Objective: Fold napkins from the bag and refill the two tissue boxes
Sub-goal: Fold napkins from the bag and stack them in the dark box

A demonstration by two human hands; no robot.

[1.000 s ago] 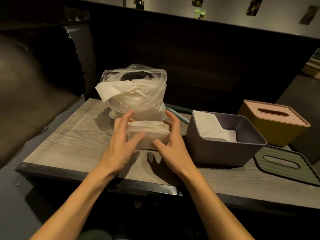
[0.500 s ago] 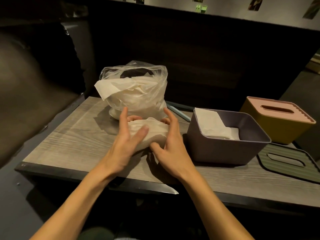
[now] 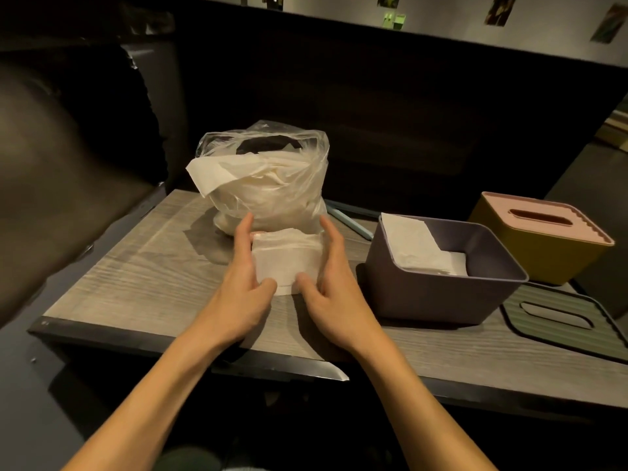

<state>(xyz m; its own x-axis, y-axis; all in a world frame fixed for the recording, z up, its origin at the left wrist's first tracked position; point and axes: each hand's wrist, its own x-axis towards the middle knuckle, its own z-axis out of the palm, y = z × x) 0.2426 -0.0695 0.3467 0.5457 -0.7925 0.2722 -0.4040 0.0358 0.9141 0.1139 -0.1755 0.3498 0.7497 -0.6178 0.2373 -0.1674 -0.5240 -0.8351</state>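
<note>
Squared up since a moment ago, the napkin stack (image 3: 287, 263) now lies flat on the table (image 3: 136, 266), just in front of the bag (image 3: 268, 178). Left hand (image 3: 243, 287) and right hand (image 3: 334, 287) clasp its sides, thumbs against its near edge. Right of the bag stands the open purple box (image 3: 441, 294), partly filled.

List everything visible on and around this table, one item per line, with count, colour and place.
plastic bag: one, clear, full of white napkins, back of table
napkin stack: one, white, on the table before the bag
open tissue box: one, purple, right of the stack, napkins inside
closed tissue box: one, yellow with pink lid, far right
loose lid: one, green, flat at the right edge
table: one, grey wood grain
left hand: one, grips the stack's left side
right hand: one, grips its right side
</note>
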